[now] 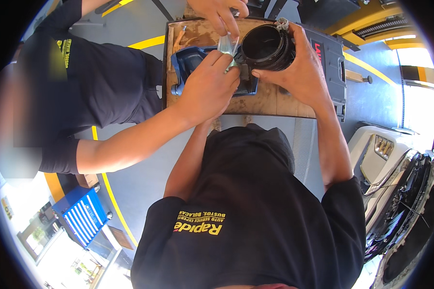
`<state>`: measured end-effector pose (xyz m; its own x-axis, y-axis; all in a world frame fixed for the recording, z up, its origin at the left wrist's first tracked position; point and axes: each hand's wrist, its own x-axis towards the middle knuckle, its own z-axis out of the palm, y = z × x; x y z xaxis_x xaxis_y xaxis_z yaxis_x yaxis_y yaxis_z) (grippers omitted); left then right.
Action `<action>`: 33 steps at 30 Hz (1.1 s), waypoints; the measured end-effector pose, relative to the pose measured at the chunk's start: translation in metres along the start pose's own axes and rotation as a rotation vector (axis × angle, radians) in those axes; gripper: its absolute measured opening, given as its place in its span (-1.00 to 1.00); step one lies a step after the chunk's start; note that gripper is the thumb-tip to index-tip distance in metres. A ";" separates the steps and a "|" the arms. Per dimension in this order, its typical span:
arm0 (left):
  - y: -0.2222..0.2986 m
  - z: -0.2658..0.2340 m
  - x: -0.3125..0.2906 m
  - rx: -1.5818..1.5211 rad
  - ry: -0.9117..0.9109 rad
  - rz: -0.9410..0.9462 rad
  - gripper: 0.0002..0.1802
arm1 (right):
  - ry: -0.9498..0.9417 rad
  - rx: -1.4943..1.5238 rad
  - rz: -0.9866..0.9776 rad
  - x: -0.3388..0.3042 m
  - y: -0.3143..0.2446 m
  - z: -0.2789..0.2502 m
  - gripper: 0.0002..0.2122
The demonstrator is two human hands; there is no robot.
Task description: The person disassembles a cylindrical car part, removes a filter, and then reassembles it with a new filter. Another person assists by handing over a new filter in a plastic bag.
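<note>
My right hand (pixel 296 72) grips a black round rubber duct (pixel 265 45) with a metal clamp on its rim, held over a worn wooden board (pixel 270 103). My left forearm (pixel 188 159) reaches up to the board's near edge, where the hand is hidden under a co-worker's hand (pixel 207 86). That hand rests on a blue plastic housing (pixel 190 60) lying on the board. A second co-worker hand (pixel 219 12) at the top pinches a small clear plastic bag (pixel 226 44) between the housing and the duct.
A black tool case (pixel 330 62) lies at the board's right end, with a wooden-handled tool (pixel 358 76) beyond it. The co-worker in a dark shirt (pixel 101 82) stands at left. A white car with an open hood (pixel 395 164) is at right, a blue tool cart (pixel 82 216) lower left.
</note>
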<state>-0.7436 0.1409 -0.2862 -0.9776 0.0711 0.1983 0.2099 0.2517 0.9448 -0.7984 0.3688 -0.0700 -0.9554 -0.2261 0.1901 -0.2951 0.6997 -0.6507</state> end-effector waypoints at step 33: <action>0.129 -0.057 0.029 0.672 -0.143 0.603 -0.86 | -0.172 -0.559 -0.039 0.023 -0.081 0.004 0.03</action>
<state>-0.7463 0.1202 -0.1435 -0.6971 0.4805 0.5322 0.6938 0.6391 0.3318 -0.7967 0.3044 -0.0161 -0.9413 -0.3334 0.0534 -0.3377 0.9293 -0.1497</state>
